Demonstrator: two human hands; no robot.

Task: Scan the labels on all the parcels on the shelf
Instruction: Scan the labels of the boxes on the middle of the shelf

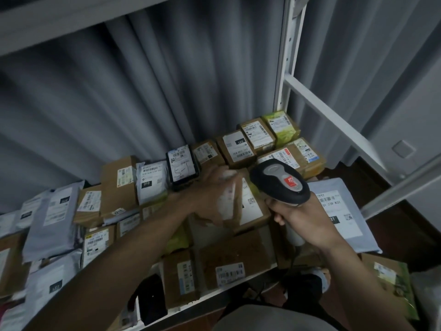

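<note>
my right hand (301, 217) is nearest, fingers wrapped around the pale grip of the barcode scanner (280, 182); its dark head with a grey top and red patch stands above my knuckles, facing away from me toward the shelf. just left of the scanner, my left hand (212, 194) grasps a brown cardboard box (248, 204), blurred, thumb side under its near edge, fingers over the top. the box is tilted so its white label (250, 204) faces up and toward the scanner head. the label touches neither hand as far as i can tell.

beyond my left hand, a black parcel (182, 167) stands with its label up. beyond the scanner, a row of brown boxes (238, 149) with white labels runs to the shelf's white upright post (285, 68). to the right of my right hand lies a grey mailer bag (338, 211), label up. below my left forearm, a box with a barcode label (230, 273) lies at the white shelf edge (214, 293). far to the left of my left arm, grey poly bags (51, 218) overlap.
</note>
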